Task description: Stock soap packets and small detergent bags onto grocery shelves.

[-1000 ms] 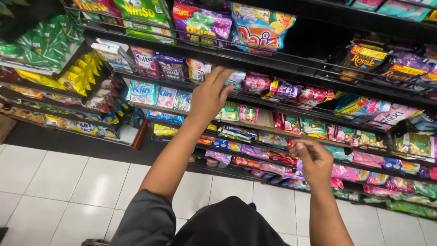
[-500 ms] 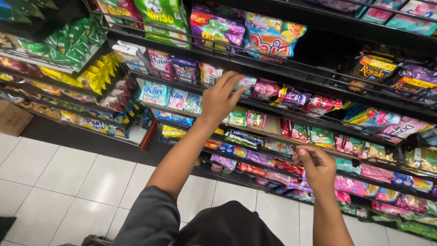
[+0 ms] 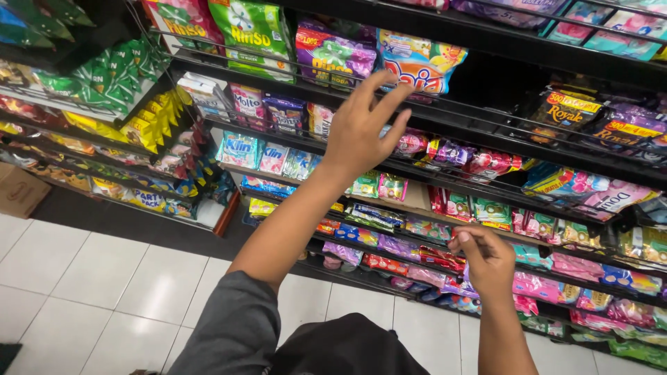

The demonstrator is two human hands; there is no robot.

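Hands over shop shelves: my left hand [image 3: 361, 132], grip spread apart, hovers just before a pink sachet [image 3: 411, 143]; my right hand [image 3: 486, 258], lower, grip pinched together.

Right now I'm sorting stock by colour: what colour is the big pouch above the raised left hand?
Mostly blue, with pink and yellow; head view: pouch, left hand.

Your sleeve [image 3: 233, 326] is plain grey. The floor tiles [image 3: 104, 285] are white with thin dark joints. The shelf rails [image 3: 486, 128] are black. Far left, the hanging sachets [image 3: 104, 80] are green, and those just right of them [image 3: 154, 121] yellow. The large pouch [image 3: 253, 28] at far top is green and white, the bag [image 3: 333, 59] right of it purple, and the next bag [image 3: 420, 62] light blue with red and yellow. Near right, the low packets [image 3: 556, 285] are mostly pink. The box [image 3: 19, 191] at far left is brown.
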